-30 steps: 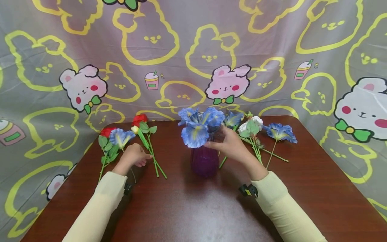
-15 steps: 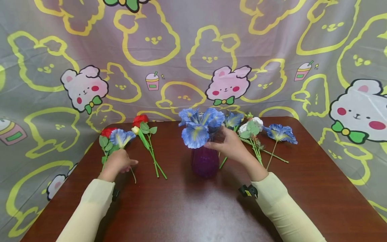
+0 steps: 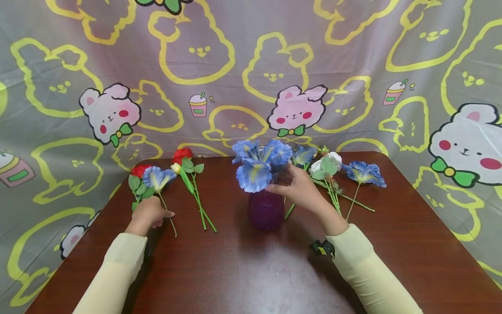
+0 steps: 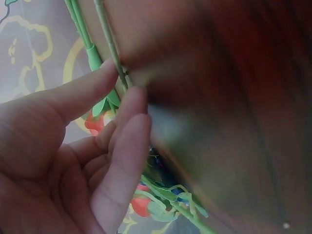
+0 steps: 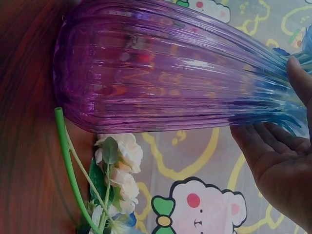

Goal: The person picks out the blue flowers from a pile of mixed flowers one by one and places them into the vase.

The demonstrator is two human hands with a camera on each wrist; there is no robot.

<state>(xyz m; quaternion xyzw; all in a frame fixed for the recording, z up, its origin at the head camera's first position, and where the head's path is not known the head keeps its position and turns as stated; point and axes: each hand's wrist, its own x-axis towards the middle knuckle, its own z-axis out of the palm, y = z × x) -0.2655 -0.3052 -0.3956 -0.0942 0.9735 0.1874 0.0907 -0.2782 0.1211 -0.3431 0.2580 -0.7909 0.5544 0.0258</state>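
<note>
In the head view, a glass vase, purple below and bluish toward the neck, stands upright with blue irises in its mouth. My right hand grips its neck; the right wrist view shows thumb and fingers on either side of the glass. On the left, a single blue iris lies on the table. My left hand is at its thin stem, which runs between the thumb and forefinger tips in the left wrist view. Its lower stem end sticks out past the hand.
Red roses and a yellow tulip bud lie left of the vase. Another red rose is beside the iris. White roses and a blue iris lie to the right. A patterned curtain hangs behind the table.
My left hand has moved left and slightly toward me, from beside the tulip stems to the lying iris's stem. The right hand keeps its hold on the vase.
</note>
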